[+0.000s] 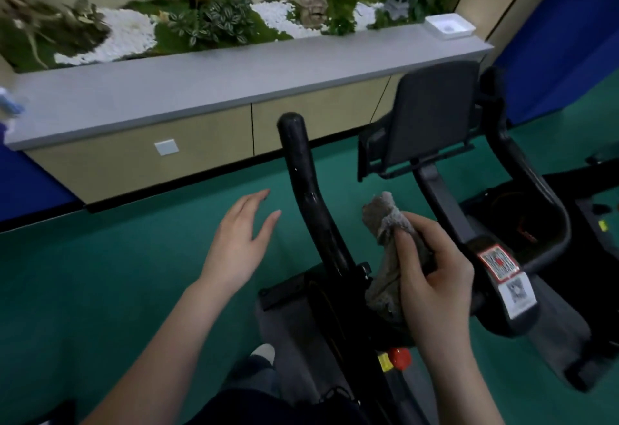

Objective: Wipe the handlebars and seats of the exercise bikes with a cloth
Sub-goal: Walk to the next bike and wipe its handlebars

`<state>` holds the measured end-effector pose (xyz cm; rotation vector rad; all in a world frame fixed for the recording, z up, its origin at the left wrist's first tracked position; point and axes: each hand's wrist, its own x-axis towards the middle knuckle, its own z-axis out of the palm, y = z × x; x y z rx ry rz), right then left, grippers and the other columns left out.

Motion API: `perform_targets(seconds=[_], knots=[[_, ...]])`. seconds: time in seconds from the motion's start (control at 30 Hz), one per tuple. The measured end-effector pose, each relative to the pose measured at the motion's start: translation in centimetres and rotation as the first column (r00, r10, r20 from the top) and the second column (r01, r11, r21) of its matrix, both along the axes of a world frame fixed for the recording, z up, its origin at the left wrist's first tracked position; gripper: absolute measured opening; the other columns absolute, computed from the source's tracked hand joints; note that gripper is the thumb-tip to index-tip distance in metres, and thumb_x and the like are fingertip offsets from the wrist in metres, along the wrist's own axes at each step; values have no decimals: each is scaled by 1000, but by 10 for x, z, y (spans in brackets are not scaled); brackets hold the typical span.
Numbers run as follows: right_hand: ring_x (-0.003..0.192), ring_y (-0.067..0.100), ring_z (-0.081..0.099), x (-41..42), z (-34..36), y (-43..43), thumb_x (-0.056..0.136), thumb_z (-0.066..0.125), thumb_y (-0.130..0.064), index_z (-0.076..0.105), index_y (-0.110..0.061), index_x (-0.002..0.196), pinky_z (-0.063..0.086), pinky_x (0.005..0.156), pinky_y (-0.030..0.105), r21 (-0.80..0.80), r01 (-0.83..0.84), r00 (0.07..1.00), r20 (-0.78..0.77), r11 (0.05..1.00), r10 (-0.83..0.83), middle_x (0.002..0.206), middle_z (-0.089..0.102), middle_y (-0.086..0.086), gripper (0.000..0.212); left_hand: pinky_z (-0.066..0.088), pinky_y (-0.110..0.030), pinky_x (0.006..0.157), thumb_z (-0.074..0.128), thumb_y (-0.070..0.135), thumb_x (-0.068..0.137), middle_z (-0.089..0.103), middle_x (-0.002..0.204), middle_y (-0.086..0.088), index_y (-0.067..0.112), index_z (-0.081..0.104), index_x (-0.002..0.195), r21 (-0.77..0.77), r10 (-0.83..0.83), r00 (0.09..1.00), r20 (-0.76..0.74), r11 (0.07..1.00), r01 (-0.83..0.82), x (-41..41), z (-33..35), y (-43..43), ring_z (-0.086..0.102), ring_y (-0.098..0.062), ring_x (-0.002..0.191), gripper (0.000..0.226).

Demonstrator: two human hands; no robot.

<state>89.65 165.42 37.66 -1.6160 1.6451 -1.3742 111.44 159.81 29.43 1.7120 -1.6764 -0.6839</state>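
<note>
The left hand (239,240) hovers open above the green floor (100,284), fingers straight and slightly spread, just left of the exercise bike's left handlebar (301,176) and not touching it. The right hand (432,280) grips a grey cloth (385,220) – the fingers curl round its bunched middle, one end sticks up past the fingertips and the other hangs down below the palm. The cloth sits between the left handlebar and the centre stem (442,203); whether its lower end touches the bar's base I cannot tell.

The left handlebar is black, glossy in patches, and curves upward to a rounded tip. The right handlebar (522,170) bends round on the far side of a dark, tilted console panel (432,113). A red-and-white sticker with a QR code (516,290) lies on the frame just right of the right hand, and a red knob (400,357) shows lower on the frame.

Behind the bike runs a long grey tabletop (201,89) over beige cabinet fronts – backed by a planter of greenery and white pebbles (134,36), with a white tray (449,26) at its right end.
</note>
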Motion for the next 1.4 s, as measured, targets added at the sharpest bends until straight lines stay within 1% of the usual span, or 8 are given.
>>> perform_targets(seconds=[0.2, 0.4, 0.6, 0.73, 0.83, 1.03, 1.23, 1.4], knots=[[85, 7, 62, 52, 24, -62, 93, 53, -9, 66, -14, 105, 47, 72, 17, -146, -106, 982, -173, 984, 80, 91, 65, -3, 18, 44, -27, 97, 50, 37, 93, 58, 121, 12, 23, 49, 134, -149, -46, 969, -243, 989, 10, -3, 27, -40, 54, 1, 108, 43], [88, 22, 58, 87, 52, -123, 93, 55, -3, 67, -5, 103, 45, 76, 24, -259, -228, 926, -356, 939, 126, 90, 60, -4, 16, 47, -16, 81, 60, 14, 89, 64, 104, 19, 36, 53, 120, -205, -161, 815, -556, 977, 53, -2, 38, -51, 62, 1, 86, 39], [96, 25, 54, 102, 68, -158, 90, 56, -3, 70, -8, 98, 42, 85, 31, 166, -497, 595, -649, 852, 474, 94, 68, 1, 17, 46, -15, 74, 67, 6, 83, 67, 94, 14, 36, 55, 108, -136, -139, 686, -715, 989, 58, -4, 41, -55, 62, -4, 77, 41], [81, 20, 60, 96, 65, -162, 94, 53, -12, 67, -9, 95, 42, 68, 24, 248, -347, 756, -496, 905, 426, 80, 66, 3, 14, 46, -15, 74, 69, 14, 78, 67, 94, 14, 38, 55, 109, -124, -123, 662, -739, 991, 45, -6, 42, -56, 62, -5, 78, 42], [82, 18, 59, 96, 51, -144, 94, 52, -7, 67, -9, 98, 41, 68, 22, 97, -240, 842, -475, 966, 257, 82, 63, -1, 15, 46, -14, 73, 66, 22, 74, 65, 93, 16, 46, 53, 106, -120, -120, 673, -730, 992, 47, -5, 41, -57, 62, -2, 79, 42], [105, 23, 55, 98, 36, -131, 91, 55, 1, 68, -5, 110, 44, 89, 23, -89, -209, 871, -470, 974, 144, 107, 62, 5, 23, 46, -17, 74, 65, 21, 74, 66, 96, 10, 42, 54, 109, -110, -132, 664, -736, 991, 74, -5, 42, -60, 62, -5, 79, 43], [93, 11, 53, 95, 18, -100, 87, 63, 4, 67, 3, 111, 42, 84, 11, -210, -93, 898, -440, 973, -9, 99, 56, 14, 25, 48, -18, 73, 69, 2, 80, 67, 90, 16, 40, 57, 107, -94, -130, 625, -770, 991, 90, -3, 38, -62, 63, -5, 78, 49], [90, 17, 59, 97, 27, -111, 84, 63, 8, 69, 1, 97, 46, 81, 20, -279, -75, 907, -419, 957, -50, 94, 61, 14, 17, 49, -22, 73, 70, 3, 80, 67, 91, 11, 39, 58, 105, -87, -124, 585, -802, 992, 92, -3, 38, -61, 62, -6, 76, 46]])
